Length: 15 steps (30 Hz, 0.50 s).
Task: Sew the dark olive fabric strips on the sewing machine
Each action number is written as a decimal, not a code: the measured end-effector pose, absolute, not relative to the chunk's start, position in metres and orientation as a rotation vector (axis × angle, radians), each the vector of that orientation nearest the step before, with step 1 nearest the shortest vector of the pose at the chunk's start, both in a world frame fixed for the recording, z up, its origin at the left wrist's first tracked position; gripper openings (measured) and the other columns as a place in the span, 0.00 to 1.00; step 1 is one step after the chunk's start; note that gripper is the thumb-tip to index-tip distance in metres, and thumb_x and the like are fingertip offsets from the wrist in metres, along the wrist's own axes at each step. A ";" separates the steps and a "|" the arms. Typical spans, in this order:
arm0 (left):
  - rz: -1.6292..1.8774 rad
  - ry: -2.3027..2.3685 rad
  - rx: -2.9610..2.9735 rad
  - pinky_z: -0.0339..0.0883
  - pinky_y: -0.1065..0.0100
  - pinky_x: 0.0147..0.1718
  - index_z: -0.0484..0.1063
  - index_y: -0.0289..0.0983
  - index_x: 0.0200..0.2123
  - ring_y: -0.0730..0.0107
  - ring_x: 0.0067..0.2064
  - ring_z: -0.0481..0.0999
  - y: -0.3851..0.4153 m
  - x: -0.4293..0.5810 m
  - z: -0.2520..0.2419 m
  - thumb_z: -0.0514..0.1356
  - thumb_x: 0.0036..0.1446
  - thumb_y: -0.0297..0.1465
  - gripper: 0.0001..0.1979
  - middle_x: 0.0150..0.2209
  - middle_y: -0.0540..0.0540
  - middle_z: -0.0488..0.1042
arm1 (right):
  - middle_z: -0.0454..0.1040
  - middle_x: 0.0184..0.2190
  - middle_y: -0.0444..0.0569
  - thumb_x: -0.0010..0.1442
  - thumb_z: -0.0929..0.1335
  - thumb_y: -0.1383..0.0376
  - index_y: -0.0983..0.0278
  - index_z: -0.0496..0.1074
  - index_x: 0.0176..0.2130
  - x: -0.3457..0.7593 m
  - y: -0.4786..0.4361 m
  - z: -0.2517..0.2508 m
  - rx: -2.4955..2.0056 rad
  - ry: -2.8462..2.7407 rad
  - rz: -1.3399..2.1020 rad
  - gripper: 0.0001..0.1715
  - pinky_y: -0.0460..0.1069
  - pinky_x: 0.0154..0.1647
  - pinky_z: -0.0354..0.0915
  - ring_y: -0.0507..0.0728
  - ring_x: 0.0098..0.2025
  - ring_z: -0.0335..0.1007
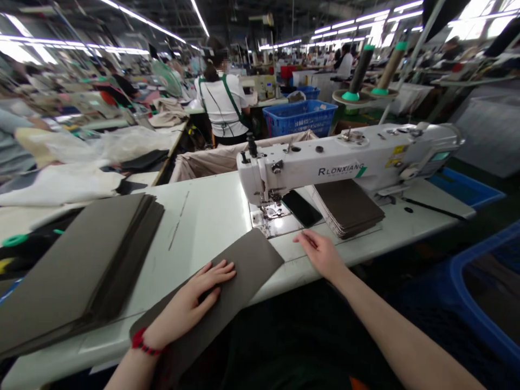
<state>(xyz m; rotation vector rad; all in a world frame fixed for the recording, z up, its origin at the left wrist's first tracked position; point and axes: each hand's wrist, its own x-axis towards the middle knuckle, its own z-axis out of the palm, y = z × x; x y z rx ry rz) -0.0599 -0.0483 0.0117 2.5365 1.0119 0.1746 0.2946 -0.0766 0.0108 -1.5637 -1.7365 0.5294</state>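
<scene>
"How are the hands set?"

"The left hand [190, 303] lies open, fingers spread, pressing on a taupe fabric panel [239, 276] without clenching."

"And the other?"

"The right hand [320, 254] rests open, holding nothing, on the sewing table [211, 216], just beside that panel."

Taupe panel [244, 271], long & flat, lies angled across edge of table [211, 211], near end hanging off. L hand [190, 303] flat on it, fingers spread, no grip. R hand [319, 253] rests on table just beside panel, not touching. Dark brown stack [347, 208], neatly fanned, sits beyond R hand; bigger grey-brown stack [77, 260] lies far L.
</scene>
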 end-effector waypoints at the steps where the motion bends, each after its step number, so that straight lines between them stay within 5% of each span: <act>1: 0.164 0.958 2.509 0.45 0.51 0.66 0.61 0.49 0.62 0.62 0.66 0.57 -0.046 -0.061 0.015 0.47 0.67 0.33 0.21 0.64 0.50 0.60 | 0.74 0.30 0.45 0.70 0.54 0.56 0.62 0.71 0.37 0.296 -0.091 0.010 -1.568 -1.659 0.570 0.23 0.46 0.35 0.65 0.54 0.33 0.71; 5: 0.146 0.837 2.462 0.47 0.53 0.66 0.66 0.48 0.58 0.64 0.65 0.59 -0.026 -0.052 0.022 0.47 0.67 0.33 0.19 0.63 0.52 0.63 | 0.68 0.25 0.42 0.69 0.57 0.55 0.60 0.64 0.31 0.289 -0.147 0.000 -1.559 -1.546 0.771 0.19 0.46 0.31 0.62 0.53 0.28 0.67; 10: 0.192 0.831 2.515 0.53 0.58 0.64 0.72 0.44 0.51 0.64 0.62 0.64 -0.013 -0.021 0.024 0.45 0.68 0.33 0.18 0.59 0.49 0.68 | 0.71 0.28 0.43 0.68 0.58 0.59 0.59 0.63 0.39 0.274 -0.182 -0.023 -1.709 -1.645 0.769 0.10 0.47 0.33 0.61 0.55 0.31 0.70; 15: 0.197 1.128 2.726 0.42 0.49 0.66 0.52 0.45 0.67 0.59 0.68 0.51 -0.028 0.008 0.006 0.46 0.68 0.39 0.25 0.68 0.48 0.52 | 0.72 0.27 0.42 0.68 0.60 0.57 0.60 0.62 0.38 0.268 -0.185 -0.041 -1.825 -1.710 0.730 0.10 0.47 0.28 0.56 0.55 0.28 0.71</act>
